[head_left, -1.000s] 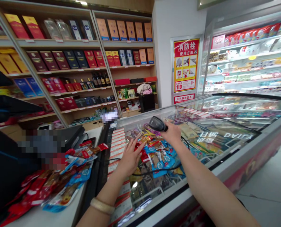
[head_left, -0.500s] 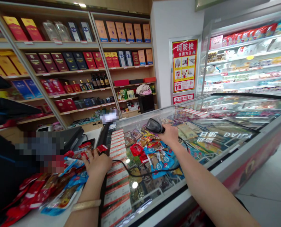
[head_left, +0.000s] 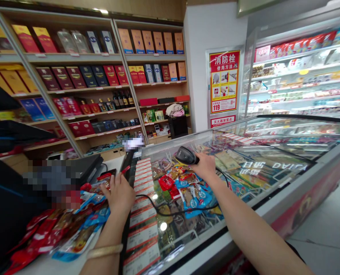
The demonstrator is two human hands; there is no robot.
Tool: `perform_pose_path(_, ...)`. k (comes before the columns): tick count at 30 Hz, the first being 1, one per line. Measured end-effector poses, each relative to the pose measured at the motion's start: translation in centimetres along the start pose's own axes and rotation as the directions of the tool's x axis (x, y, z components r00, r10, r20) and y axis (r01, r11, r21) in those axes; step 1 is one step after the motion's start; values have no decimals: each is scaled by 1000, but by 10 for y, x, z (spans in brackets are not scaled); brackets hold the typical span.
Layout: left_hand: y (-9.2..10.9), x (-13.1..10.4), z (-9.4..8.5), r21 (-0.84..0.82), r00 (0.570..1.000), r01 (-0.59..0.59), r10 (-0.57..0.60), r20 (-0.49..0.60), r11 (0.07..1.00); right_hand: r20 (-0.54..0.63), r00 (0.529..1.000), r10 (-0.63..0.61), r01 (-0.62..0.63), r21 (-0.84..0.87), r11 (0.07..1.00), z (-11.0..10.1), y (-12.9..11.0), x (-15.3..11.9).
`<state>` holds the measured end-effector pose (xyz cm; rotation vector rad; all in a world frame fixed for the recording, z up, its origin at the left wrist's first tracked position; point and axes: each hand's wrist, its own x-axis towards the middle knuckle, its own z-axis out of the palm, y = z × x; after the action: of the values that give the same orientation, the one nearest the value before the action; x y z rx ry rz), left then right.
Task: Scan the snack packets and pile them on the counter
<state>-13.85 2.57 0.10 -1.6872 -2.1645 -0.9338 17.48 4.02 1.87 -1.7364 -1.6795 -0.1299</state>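
Observation:
My right hand (head_left: 205, 166) is wrapped round the handle of a black barcode scanner (head_left: 186, 155), held above the glass freezer top. Below it, a loose pile of red and blue snack packets (head_left: 192, 194) lies on the glass. The scanner's black cable (head_left: 175, 211) loops across beneath the pile. My left hand (head_left: 120, 194) has its fingers apart, palm down, at the right edge of a larger heap of packets (head_left: 81, 225) on the white counter. A small red packet end (head_left: 126, 169) shows by its fingertips; whether the fingers touch it is unclear.
The glass-topped freezer (head_left: 284, 187) stretches to the right, with price labels (head_left: 142, 221) along its near left edge. Dark equipment (head_left: 4, 206) stands at the left. Shelves of boxes and bottles (head_left: 95, 80) stand behind, and a lit display fridge (head_left: 301, 76) at the back right.
My left hand has shifted slightly, and the red packet end by its fingertips has moved up. The right hand and scanner stay nearly in place. The view has tilted a little.

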Motion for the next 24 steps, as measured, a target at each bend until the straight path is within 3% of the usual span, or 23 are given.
perform_pose_path(2,4,2,-6,-260,994,-18,-11,-109,966,-2,1000,2,-2,6,1000,-1,0,0)
perform_pose_path(4,4,5,-9,-597,982,22,-129,-137,802,-5,1000,0,0,17,1000,-1,-1,0)
perform_pose_path(6,0,9,-11,-876,959,138,-283,2,462,-10,1000,-6,7,34,999,-1,-1,0)
perform_pose_path(8,-7,14,-12,-958,916,268,-335,223,97,-23,1000,-18,20,63,998,-1,-1,0)
perform_pose_path(10,-12,17,-14,-931,884,350,-293,366,-107,-34,998,-47,51,111,993,-1,-1,0)
perform_pose_path(13,-11,16,-19,-889,875,388,-205,438,-246,-7,984,-181,177,236,955,-1,-1,0)
perform_pose_path(17,5,5,-27,-822,879,399,-85,469,-405,96,895,-435,366,398,841,-3,-7,-4)
perform_pose_path(20,14,-1,-31,-786,859,442,-47,509,-433,151,834,-530,424,438,792,-4,-14,-9)
perform_pose_path(24,16,-2,-31,-757,829,512,2,560,-405,178,791,-585,457,463,759,-7,-22,-13)
